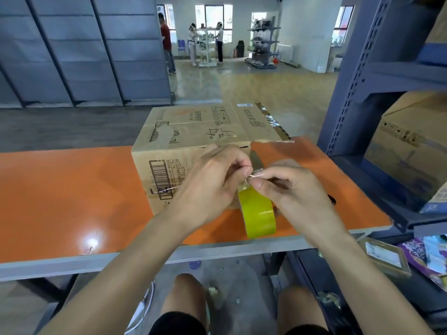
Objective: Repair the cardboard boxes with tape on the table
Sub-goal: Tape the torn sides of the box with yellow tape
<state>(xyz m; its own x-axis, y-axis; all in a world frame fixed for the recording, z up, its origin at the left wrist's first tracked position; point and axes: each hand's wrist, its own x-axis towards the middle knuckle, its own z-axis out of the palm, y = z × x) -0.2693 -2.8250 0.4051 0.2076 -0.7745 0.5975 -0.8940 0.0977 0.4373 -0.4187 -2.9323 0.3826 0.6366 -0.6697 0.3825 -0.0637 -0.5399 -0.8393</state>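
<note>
A brown cardboard box (183, 136) with printed text and a barcode stands on the orange table (60, 194); one top flap juts out to the right with old tape along its edge. In front of the box hangs a yellow-green tape roll (258, 213). My left hand (212, 182) pinches the tape at the top of the roll. My right hand (295, 187) pinches the loose clear tape end right beside the left fingers. Both hands meet just in front of the box's near right corner.
A blue metal shelf rack (362, 68) with cardboard boxes (411, 151) stands at the right. A small dark object (332, 199) lies on the table by my right hand. Packages (425, 259) lie on the low shelf. Several people stand far back in the room.
</note>
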